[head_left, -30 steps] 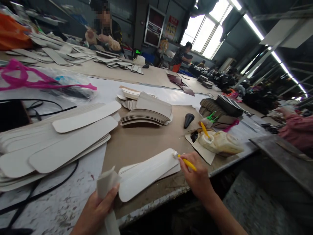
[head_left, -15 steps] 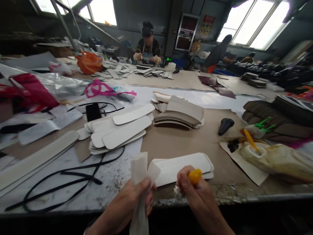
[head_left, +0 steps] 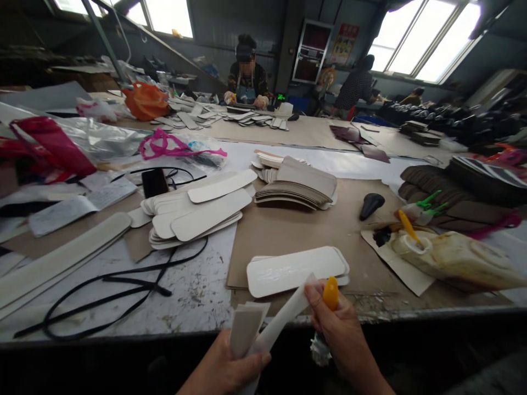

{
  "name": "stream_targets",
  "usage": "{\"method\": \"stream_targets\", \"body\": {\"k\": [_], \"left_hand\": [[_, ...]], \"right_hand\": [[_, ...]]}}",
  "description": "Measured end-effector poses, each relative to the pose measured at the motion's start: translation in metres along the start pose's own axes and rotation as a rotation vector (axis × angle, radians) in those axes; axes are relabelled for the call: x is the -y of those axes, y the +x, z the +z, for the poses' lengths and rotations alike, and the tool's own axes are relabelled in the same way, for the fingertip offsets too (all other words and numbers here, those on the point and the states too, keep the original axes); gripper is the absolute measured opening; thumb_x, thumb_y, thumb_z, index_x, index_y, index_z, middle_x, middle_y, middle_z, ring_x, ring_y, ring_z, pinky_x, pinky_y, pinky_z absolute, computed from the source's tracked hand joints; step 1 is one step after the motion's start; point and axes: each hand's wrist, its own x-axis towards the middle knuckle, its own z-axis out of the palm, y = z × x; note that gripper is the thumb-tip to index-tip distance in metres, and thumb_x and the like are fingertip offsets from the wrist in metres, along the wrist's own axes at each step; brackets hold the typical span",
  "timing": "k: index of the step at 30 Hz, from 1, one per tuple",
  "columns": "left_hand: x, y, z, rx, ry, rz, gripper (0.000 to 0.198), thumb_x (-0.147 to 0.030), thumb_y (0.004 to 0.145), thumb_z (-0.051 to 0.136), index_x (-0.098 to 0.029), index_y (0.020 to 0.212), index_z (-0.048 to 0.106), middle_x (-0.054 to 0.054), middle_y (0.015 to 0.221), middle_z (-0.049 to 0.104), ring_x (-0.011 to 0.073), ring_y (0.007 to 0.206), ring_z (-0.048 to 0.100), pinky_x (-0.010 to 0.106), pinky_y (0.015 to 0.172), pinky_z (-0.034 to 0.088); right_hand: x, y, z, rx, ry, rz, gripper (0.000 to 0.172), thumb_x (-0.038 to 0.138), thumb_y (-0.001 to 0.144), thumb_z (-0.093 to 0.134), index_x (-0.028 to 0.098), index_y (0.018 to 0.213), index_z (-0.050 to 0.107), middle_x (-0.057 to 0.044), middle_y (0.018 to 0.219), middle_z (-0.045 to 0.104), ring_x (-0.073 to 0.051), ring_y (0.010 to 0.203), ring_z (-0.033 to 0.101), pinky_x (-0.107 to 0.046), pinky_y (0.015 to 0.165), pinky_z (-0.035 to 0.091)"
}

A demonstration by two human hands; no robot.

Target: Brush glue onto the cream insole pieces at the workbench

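Two bare hands work at the near edge of the table (head_left: 197, 296). Pinched in the left hand (head_left: 224, 373) is a bundle of pale strips (head_left: 251, 329), off-white and flat with rounded ends; one long strip runs up and to the right toward the right hand (head_left: 340, 334). That hand is closed around a yellow-handled brush (head_left: 329, 296), handle up, whitish bristles down. Just beyond lies a white panel (head_left: 294, 270), lengthwise left to right.
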Motion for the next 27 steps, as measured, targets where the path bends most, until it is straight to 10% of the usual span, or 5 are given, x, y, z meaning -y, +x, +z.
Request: {"method": "stream_targets", "body": {"k": [4, 11, 15, 22, 27], "left_hand": [[0.014, -0.001, -0.004, -0.023, -0.028, -0.046, 0.049, -0.057, 0.057, 0.070, -0.012, 0.073, 0.059, -0.002, 0.061, 0.045, 0.0110, 0.060, 0.041, 0.023, 0.057, 0.031], [-0.001, -0.001, -0.027, -0.473, 0.342, 0.158, 0.047, -0.062, 0.063, 0.060, -0.019, 0.082, 0.066, 0.000, 0.062, 0.057, 0.0187, 0.064, 0.051, 0.029, 0.065, 0.039], [-0.013, -0.005, -0.035, -0.617, 0.343, 0.103, 0.047, -0.065, 0.062, 0.058, -0.019, 0.065, 0.066, 0.003, 0.058, 0.058, 0.0212, 0.061, 0.053, 0.030, 0.060, 0.042], [-0.035, -0.010, 0.011, -0.050, 0.269, 0.345, 0.030, -0.046, 0.059, 0.072, -0.023, 0.078, 0.071, -0.001, 0.058, 0.059, 0.0140, 0.053, 0.048, 0.025, 0.051, 0.035], [-0.032, 0.003, 0.035, -0.195, 0.159, 0.319, 0.026, -0.042, 0.069, 0.064, -0.019, 0.056, 0.066, 0.002, 0.055, 0.059, 0.0135, 0.053, 0.048, 0.025, 0.055, 0.039]], "right_hand": [[0.002, -0.009, -0.017, -0.046, -0.133, -0.013, 0.037, 0.053, 0.076, 0.056, 0.018, 0.068, 0.049, 0.005, 0.052, 0.042, -0.008, 0.044, 0.038, -0.019, 0.041, 0.034], [0.039, -0.024, -0.047, 0.503, -0.732, -0.639, 0.024, 0.003, 0.074, 0.040, 0.021, 0.084, 0.052, 0.000, 0.074, 0.059, -0.011, 0.067, 0.056, -0.018, 0.060, 0.042], [0.051, -0.027, -0.056, 0.474, -0.863, -0.679, 0.031, -0.001, 0.068, 0.035, 0.021, 0.086, 0.048, -0.001, 0.076, 0.057, -0.012, 0.068, 0.056, -0.018, 0.061, 0.041], [0.041, -0.029, -0.033, 0.595, -0.922, -0.796, 0.008, 0.015, 0.079, 0.048, 0.021, 0.079, 0.052, 0.001, 0.067, 0.056, -0.011, 0.055, 0.050, -0.021, 0.048, 0.031], [0.028, -0.024, -0.021, 0.538, -0.615, -0.475, 0.016, 0.023, 0.088, 0.042, 0.018, 0.074, 0.049, 0.000, 0.072, 0.053, -0.011, 0.065, 0.051, -0.019, 0.059, 0.039]]}}
